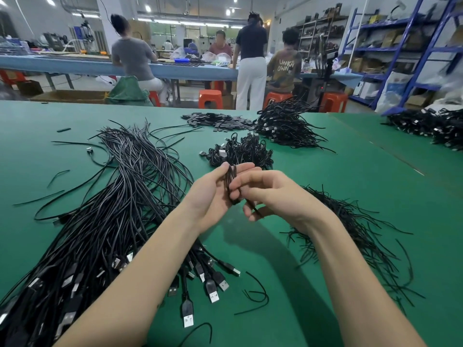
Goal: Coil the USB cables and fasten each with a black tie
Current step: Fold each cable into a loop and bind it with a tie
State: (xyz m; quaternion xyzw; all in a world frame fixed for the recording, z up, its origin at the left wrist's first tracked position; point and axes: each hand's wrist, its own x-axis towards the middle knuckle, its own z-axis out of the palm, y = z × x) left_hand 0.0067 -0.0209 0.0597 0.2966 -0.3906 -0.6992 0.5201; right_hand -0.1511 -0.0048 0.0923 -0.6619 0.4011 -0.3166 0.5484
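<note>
Your left hand holds a small coiled USB cable upright above the green table, fingers curled round the coil with the thumb along its far side. Your right hand meets it from the other side: its fingertips press against the coil, and a thin black tie runs down from the coil through the curled lower fingers, its free end poking out below. How tightly the tie is wound on the coil cannot be told.

Just beyond the grip lies a heap of finished coiled cables, and further off beyond that a larger pile of cables beside a scatter of flat black pieces. To the left of the grip, and running back under your left forearm, sprawls the bundle of loose USB cables, plugs towards you. To the right of the grip, behind your right wrist, lies the heap of spare ties.
</note>
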